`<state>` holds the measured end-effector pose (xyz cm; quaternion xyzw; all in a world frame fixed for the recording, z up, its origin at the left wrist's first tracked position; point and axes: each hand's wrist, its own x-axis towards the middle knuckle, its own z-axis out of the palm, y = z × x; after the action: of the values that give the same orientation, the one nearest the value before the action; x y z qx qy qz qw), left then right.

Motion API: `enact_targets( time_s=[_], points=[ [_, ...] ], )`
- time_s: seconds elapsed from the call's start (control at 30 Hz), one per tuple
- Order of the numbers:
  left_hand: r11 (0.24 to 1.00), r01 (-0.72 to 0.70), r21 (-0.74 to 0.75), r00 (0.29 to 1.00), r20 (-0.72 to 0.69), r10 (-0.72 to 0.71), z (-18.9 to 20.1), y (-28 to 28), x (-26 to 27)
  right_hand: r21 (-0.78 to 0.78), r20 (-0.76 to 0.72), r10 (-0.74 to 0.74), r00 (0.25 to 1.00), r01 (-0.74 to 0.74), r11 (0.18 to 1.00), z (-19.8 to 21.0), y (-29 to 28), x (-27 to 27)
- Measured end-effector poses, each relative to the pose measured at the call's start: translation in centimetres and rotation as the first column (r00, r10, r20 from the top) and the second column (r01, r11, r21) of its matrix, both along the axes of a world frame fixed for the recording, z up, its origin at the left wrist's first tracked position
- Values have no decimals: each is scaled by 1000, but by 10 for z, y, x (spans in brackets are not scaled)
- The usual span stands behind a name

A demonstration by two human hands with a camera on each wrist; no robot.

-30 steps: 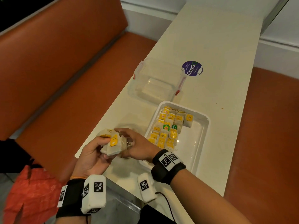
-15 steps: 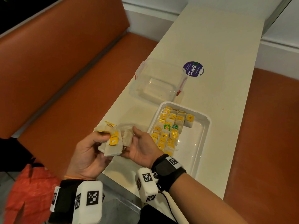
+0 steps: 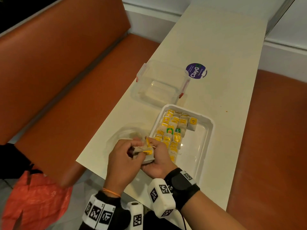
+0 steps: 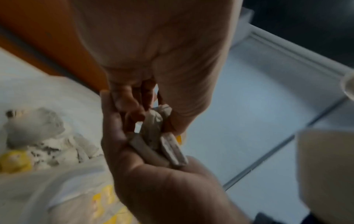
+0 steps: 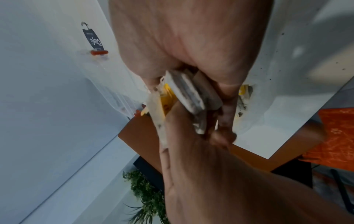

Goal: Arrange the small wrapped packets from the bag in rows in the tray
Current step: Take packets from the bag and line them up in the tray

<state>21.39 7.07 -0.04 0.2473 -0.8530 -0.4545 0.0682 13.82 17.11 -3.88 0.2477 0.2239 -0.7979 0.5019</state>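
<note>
Packets (image 3: 147, 152) in a small bundle sit between both hands above the near left corner of the table (image 3: 221, 47), just beside the tray (image 3: 210, 130). Left hand (image 3: 123, 165) has its fingers curled over the bundle from the left. Right hand (image 3: 157, 161) cups the bundle from below and from the right, thumb on top. Both hands grasp the same bundle; yellow tags show between the fingers. Left wrist view shows the packets (image 4: 162, 141) edge-on, lying across the right hand's (image 4: 153, 174) palm with the left hand's (image 4: 153, 45) fingers closed against them. Right wrist view shows the stack (image 5: 191, 94) pinned between the two palms, the right hand (image 5: 191, 37) above and the left hand (image 5: 201, 166) below.

Tray is white and rectangular and stands on the table to the right of the hands. Rows of packets (image 3: 172, 130) with yellow tags fill its left portion, running from the far end to the near end; two packets bear green tags. One packet lies singly at the far end, right of the rows. The right portion of the tray floor is bare.

Clear plastic bag (image 3: 127, 135) lies flat on the table just beyond the hands, touching the tray's left wall. Clear container (image 3: 159, 83) with red clips stands beyond the tray. Round purple sticker (image 3: 196, 71) lies to its right. Orange bench (image 3: 66, 72) runs along the left of the table.
</note>
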Motion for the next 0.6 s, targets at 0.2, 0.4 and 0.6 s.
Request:
enact_targets(
  time_s=[0.2,0.4,0.6],
  points=[
    [914,-183,361,973,-68,222,3,8,8,51,-83,-79,993,83,995,7,12,-5],
    [-85,-283,955,899,295,324,-1,23,-6,381,-670,169,723,140,914,30,11,9],
    [-184,-221,958,904,272,330,-16,29,-19,521,-853,502,144,280,806,37,22,28]
  ],
)
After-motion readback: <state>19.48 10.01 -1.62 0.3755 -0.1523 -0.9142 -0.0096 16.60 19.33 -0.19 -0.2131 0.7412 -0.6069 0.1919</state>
